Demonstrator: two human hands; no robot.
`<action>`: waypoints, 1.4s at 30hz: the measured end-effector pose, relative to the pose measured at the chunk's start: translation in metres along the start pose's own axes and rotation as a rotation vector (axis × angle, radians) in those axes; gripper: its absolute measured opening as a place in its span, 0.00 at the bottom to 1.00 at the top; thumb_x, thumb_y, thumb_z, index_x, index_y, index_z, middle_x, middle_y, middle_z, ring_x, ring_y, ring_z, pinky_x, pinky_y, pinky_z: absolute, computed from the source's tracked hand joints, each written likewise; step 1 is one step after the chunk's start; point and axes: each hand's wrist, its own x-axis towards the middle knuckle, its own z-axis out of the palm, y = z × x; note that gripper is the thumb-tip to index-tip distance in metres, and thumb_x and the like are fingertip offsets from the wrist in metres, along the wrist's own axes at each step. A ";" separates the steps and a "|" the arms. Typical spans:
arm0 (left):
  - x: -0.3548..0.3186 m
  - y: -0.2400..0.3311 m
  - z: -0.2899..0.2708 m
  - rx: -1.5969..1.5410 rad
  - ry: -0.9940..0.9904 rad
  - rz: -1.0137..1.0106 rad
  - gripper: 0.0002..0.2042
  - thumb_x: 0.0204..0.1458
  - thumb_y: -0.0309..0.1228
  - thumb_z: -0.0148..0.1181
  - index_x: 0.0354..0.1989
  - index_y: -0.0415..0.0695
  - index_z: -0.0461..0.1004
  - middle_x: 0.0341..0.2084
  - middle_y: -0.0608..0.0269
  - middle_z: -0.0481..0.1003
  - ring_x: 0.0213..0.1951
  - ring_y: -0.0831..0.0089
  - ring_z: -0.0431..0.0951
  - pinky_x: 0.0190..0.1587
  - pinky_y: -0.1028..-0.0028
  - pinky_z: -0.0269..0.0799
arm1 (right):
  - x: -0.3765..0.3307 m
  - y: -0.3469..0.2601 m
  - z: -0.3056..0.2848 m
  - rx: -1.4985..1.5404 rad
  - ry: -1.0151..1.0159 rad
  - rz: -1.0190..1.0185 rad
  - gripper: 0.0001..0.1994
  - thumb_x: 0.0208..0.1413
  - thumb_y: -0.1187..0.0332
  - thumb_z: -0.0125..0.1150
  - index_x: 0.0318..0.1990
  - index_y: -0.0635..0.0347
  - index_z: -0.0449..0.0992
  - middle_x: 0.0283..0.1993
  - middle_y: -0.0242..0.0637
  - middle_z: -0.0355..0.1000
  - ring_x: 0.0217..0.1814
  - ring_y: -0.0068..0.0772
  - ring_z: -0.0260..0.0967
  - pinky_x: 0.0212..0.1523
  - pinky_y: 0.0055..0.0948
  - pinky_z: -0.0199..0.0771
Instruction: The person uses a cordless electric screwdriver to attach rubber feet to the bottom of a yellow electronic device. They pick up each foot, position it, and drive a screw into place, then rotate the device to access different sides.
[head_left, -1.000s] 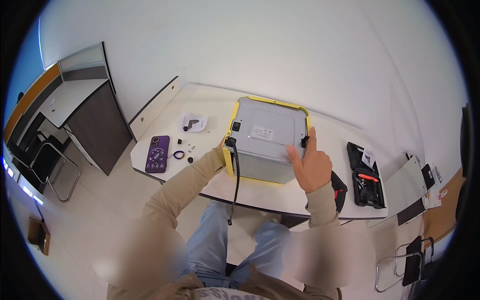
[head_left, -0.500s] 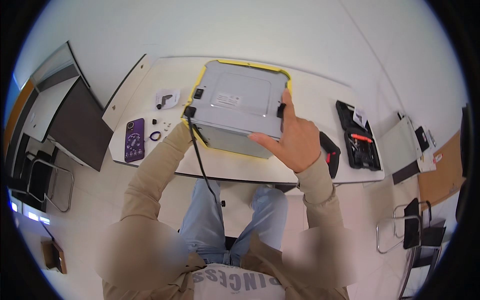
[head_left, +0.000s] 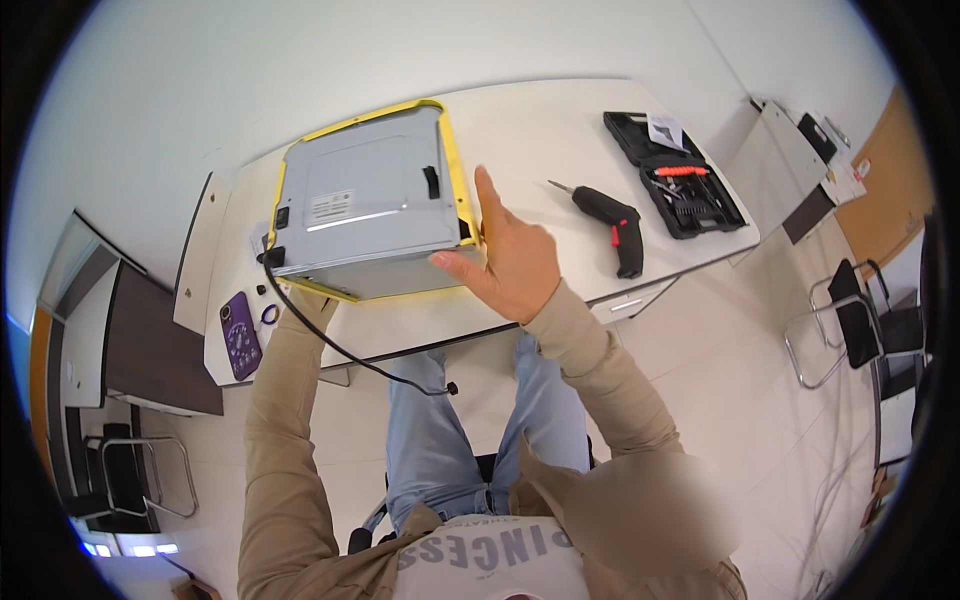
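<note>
A large grey metal box (head_left: 375, 165) with yellow edging stands tilted on the table, a label, a black switch and a black part on its upper face. From a socket at its left corner hangs a black power cord (head_left: 335, 340), its loose end dangling past the table edge. My right hand (head_left: 515, 262) lies along the box's right corner, thumb over the near edge and fingers stretched out and spread. My left hand (head_left: 318, 301) reaches under the box's near left side; its fingers are hidden there.
A black cordless screwdriver (head_left: 612, 222) with red buttons lies on the white table (head_left: 530, 120), beside an open black tool case (head_left: 690, 185). Left of the box are a purple phone (head_left: 240, 335) and a small dark-blue ring (head_left: 270, 315). Chairs stand on both sides.
The view has turned. The box has shifted left over the table with both hands, now covering most of the paper there. The screwdriver, partly hidden by my right hand before, shows fully.
</note>
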 end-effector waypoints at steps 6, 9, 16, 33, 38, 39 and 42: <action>0.004 -0.007 0.004 -0.001 -0.013 -0.017 0.32 0.58 0.59 0.40 0.57 0.45 0.69 0.50 0.57 0.73 0.49 0.62 0.75 0.52 0.63 0.71 | -0.053 0.025 0.039 0.261 0.097 0.094 0.47 0.47 0.53 0.70 0.66 0.75 0.49 0.58 0.60 0.65 0.57 0.55 0.68 0.54 0.37 0.71; 0.004 -0.009 0.006 0.006 -0.014 -0.026 0.32 0.58 0.59 0.40 0.57 0.45 0.69 0.51 0.57 0.73 0.49 0.62 0.74 0.52 0.63 0.70 | -0.066 0.030 0.073 0.239 0.288 0.101 0.46 0.48 0.57 0.70 0.66 0.74 0.49 0.59 0.60 0.64 0.58 0.56 0.66 0.54 0.38 0.71; 0.000 -0.006 0.009 0.020 -0.007 -0.036 0.32 0.58 0.59 0.40 0.58 0.45 0.69 0.51 0.57 0.73 0.50 0.62 0.74 0.53 0.63 0.70 | -0.056 0.038 0.082 0.129 0.420 0.078 0.37 0.49 0.61 0.71 0.62 0.69 0.60 0.51 0.54 0.71 0.49 0.49 0.73 0.47 0.34 0.74; -0.014 -0.009 0.012 -0.005 -0.014 -0.047 0.33 0.58 0.61 0.40 0.59 0.45 0.68 0.52 0.57 0.72 0.51 0.62 0.73 0.54 0.63 0.69 | -0.060 0.054 0.085 0.116 0.299 0.082 0.37 0.50 0.63 0.68 0.65 0.64 0.56 0.44 0.51 0.73 0.37 0.52 0.73 0.36 0.39 0.75; -0.016 -0.009 0.012 -0.011 -0.019 -0.044 0.33 0.58 0.61 0.40 0.59 0.45 0.68 0.53 0.57 0.72 0.51 0.62 0.73 0.54 0.63 0.69 | -0.055 0.066 0.077 0.071 0.098 0.067 0.38 0.54 0.60 0.64 0.66 0.68 0.51 0.43 0.52 0.72 0.41 0.52 0.71 0.45 0.40 0.71; -0.016 -0.010 0.012 -0.013 -0.021 -0.045 0.34 0.58 0.61 0.40 0.59 0.45 0.68 0.53 0.57 0.72 0.51 0.62 0.73 0.54 0.63 0.69 | -0.054 0.070 0.079 0.023 0.075 0.029 0.38 0.54 0.60 0.63 0.66 0.69 0.51 0.44 0.52 0.71 0.43 0.51 0.70 0.48 0.39 0.69; -0.016 -0.009 0.012 -0.016 -0.024 -0.043 0.34 0.58 0.61 0.40 0.59 0.45 0.68 0.53 0.57 0.71 0.52 0.62 0.73 0.54 0.63 0.69 | -0.053 0.067 0.076 -0.033 -0.010 0.022 0.38 0.56 0.58 0.60 0.66 0.72 0.50 0.49 0.53 0.70 0.50 0.50 0.68 0.55 0.38 0.63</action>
